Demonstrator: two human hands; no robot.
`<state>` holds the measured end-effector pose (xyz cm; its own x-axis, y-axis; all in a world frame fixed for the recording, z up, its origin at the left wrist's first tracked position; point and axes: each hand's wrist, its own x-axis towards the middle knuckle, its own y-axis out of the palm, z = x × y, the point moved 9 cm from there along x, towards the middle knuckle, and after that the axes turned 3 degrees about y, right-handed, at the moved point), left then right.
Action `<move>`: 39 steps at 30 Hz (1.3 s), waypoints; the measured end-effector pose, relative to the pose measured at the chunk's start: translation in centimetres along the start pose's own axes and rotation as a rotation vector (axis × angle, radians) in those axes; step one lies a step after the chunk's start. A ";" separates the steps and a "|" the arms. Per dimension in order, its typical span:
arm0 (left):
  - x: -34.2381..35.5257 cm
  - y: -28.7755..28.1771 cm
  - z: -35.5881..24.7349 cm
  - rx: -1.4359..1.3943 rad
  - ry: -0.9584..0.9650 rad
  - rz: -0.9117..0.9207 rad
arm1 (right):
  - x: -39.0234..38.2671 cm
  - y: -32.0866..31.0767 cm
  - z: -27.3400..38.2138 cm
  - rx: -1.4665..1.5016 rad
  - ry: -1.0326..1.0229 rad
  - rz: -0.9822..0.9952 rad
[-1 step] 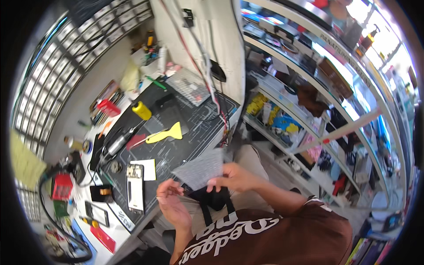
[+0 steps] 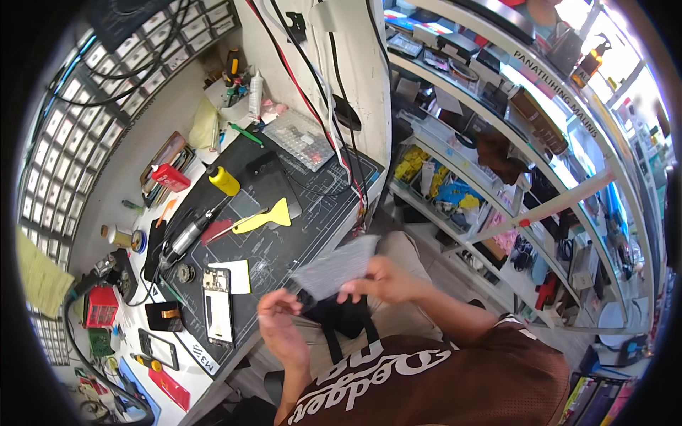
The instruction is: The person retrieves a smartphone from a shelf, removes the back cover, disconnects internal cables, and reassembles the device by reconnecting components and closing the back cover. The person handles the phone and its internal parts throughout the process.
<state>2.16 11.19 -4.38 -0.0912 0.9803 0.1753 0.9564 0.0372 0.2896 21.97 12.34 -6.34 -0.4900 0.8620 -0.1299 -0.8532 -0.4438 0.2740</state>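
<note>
My right hand (image 2: 380, 282) pinches one end of a grey, see-through flat sheet (image 2: 334, 270), which looks like a bubble-wrap pouch and is smeared by motion. It is tilted in the air over my lap, by the table's front edge. Beside its lower left corner, my left hand (image 2: 283, 323) is raised with loosely curled fingers apart and nothing visible in them. On the dark work mat (image 2: 273, 245), left of my hands, lies an opened phone (image 2: 218, 305) with bare parts showing at its top. A white and yellow paper pad (image 2: 238, 275) sits against it.
A yellow scraper (image 2: 266, 219), a yellow bottle (image 2: 224, 180) and bubble wrap (image 2: 302, 140) lie farther back on the mat. Left stand a red bottle (image 2: 170, 177) and a phone frame (image 2: 158, 348). Glass shelves (image 2: 497, 213) full of goods rise at the right.
My right hand and the grey sheet have shifted slightly up and to the right. The left hand has moved only a little, still beside the sheet.
</note>
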 end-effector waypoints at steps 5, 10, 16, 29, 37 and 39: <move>0.1 5.3 4.0 0.098 -0.226 0.356 | -5.9 -6.8 3.3 -0.056 -0.374 -0.218; -2.2 9.3 7.8 0.125 -0.376 0.539 | -14.4 -9.9 1.1 0.071 -0.378 -0.454; -7.1 16.2 11.0 0.158 -0.369 0.828 | -34.6 -11.7 -8.4 0.066 -0.046 -1.069; -26.7 35.9 8.0 0.656 0.244 1.952 | -60.7 -2.8 -23.8 0.325 -0.427 -1.864; -22.6 30.3 20.1 1.053 0.779 2.305 | -63.4 3.3 -27.2 0.424 -0.313 -1.967; -24.4 30.9 21.9 0.823 0.732 2.271 | -64.4 5.7 -28.9 0.541 -0.331 -2.054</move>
<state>39.99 -7.30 -20.32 0.8205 -0.5134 -0.2515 -0.4180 -0.2388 -0.8765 43.51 -52.77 -23.99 0.9102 -0.0656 -0.4090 0.1514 0.9717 0.1812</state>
